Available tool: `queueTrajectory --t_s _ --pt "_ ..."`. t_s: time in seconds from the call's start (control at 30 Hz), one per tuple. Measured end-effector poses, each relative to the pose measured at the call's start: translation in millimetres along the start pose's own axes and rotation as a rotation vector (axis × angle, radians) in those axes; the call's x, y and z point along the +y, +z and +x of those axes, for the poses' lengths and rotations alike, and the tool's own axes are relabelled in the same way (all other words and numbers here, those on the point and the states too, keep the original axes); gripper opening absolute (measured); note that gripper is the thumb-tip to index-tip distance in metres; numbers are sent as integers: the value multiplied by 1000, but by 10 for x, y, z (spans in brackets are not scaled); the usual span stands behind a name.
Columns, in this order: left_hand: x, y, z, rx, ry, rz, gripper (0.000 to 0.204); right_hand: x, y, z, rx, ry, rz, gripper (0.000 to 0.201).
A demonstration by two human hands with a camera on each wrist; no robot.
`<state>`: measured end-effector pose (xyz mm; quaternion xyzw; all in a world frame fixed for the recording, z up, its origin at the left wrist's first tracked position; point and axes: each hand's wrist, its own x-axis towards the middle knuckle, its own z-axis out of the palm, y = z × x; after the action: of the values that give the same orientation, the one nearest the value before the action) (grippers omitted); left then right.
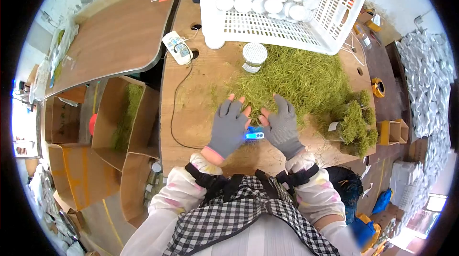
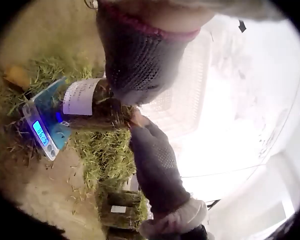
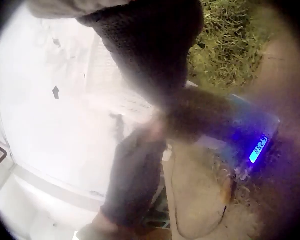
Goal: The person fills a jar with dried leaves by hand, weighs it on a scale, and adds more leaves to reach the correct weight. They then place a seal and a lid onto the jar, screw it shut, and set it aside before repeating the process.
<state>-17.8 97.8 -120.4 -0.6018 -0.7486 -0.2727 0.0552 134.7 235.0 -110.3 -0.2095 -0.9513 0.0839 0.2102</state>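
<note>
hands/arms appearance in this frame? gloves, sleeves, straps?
Both hands wear grey knit gloves: left hand, right hand. The left glove has a pink cuff band. Sleeves are white, with faint pink and yellow blotches, gathered at the wrists. Black straps wrap each forearm. A black-and-white checked apron covers the front.

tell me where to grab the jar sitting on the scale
Take the jar around its labelled body, coming from the side. It sits on the small scale with moss bulging from its mouth, where both gloved hands, left and right, already work. So the mouth gives no clean grip, while the round labelled wall is bare and would likely suit a wrap of fingers.
</note>
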Motion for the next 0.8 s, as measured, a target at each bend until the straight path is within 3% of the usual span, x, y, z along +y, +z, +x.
queueTrajectory --t_s 0.2,0.27,0.3,0.37,0.4,0.47,0.53,0.63,0.67,0.73,0.77,0.8 --pt "52 100 139 -71 -120 -5 25 -19 75 162 -188 143 23 24" --pt "57 89 171 -169 -158 30 25 -12 61 169 -242 172 28 24" --pt "55 81 160 -172 -143 28 25 26 67 114 -233 184 24 24" --pt "47 77 123 -140 -150 60 24 158 96 -10 -10 83 269 27" --pt "52 64 138 -137 -157 59 24 255 60 -22 -16 78 269 27" --pt "77 -10 137 -158 -175 27 24 478 -28 -98 -26 283 470 31" --pt "86 -4 130 -157 -172 30 24 745 64 -123 -121 347 373 37" --pt "62 49 142 -118 -160 17 24 839 64 150 -523 185 -91 57" --pt "47 60 121 -95 -155 2 24 812 162 246 -519 184 -87 57" --pt "69 17 144 -109 -158 7 24 828 429 389 -567 -78 -495 56" --pt "80 6 155 -123 -162 8 24 870 543 451 -448 -213 -541 55" --pt "79 10 157 -127 -159 16 24 887 667 551 -443 -211 -534 55"
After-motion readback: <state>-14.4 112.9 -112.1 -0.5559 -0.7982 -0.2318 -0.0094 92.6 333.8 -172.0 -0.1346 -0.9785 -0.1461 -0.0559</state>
